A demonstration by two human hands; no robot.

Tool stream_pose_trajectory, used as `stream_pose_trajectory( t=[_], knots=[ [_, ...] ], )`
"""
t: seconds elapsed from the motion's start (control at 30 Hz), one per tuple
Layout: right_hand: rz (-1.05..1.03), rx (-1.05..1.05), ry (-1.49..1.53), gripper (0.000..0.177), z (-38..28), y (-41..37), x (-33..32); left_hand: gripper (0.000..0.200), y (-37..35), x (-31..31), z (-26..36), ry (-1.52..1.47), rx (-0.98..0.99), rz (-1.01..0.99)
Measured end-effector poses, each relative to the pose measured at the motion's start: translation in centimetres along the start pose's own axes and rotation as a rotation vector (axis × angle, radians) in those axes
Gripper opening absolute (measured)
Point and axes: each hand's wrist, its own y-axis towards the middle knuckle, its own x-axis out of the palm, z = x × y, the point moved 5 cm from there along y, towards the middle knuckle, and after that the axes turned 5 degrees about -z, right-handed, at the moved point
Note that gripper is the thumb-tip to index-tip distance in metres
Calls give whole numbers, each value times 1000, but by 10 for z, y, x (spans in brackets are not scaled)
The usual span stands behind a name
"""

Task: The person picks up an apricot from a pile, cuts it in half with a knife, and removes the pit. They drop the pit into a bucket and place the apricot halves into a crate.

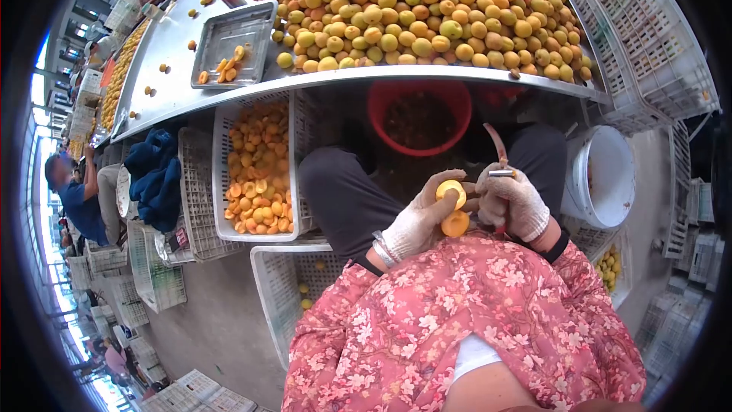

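My left hand [414, 223], in a whitish work glove, is closed around an apricot cut in two. One orange half [451, 193] sits between thumb and fingers, and the other half [456, 224] hangs just below it. Close on the right, my gloved right hand [522, 203] grips a knife [496, 142] with a thin curved blade pointing up and away; part of a red handle shows under the fist. Both hands are held over my lap, near the floral garment. Beyond my knees stands a red basin [423, 151] with dark contents I cannot make out.
A metal table [164, 57] carries a large heap of apricots [412, 15] and a steel tray [269, 34] with several cut pieces. Left of my knee is a white crate [223, 206] of apricot halves. A white bucket [610, 175] stands right. Another person [82, 202] sits far left.
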Motion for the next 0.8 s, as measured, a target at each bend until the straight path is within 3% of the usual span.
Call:
stream_pose_trajectory(
  t=[0.1,0.2,0.3,0.63,0.73,0.8],
  knots=[
    [99,-285,-65,10,-23,2,2,47,-1,-8,-4,115,-28,-41],
    [10,-577,44,10,-49,12,26,53,-1,-4,-6,162,-46,-85],
    [-3,-717,-14,11,-46,24,40,50,-1,-4,-4,253,-13,6],
    [72,-763,-240,9,-20,29,42,42,-1,-8,-4,397,91,61],
    [145,-806,-422,9,-18,31,42,39,4,-15,-6,562,115,130],
    [142,-833,-495,8,-20,34,46,40,7,-18,-3,833,190,190]
  ],
)
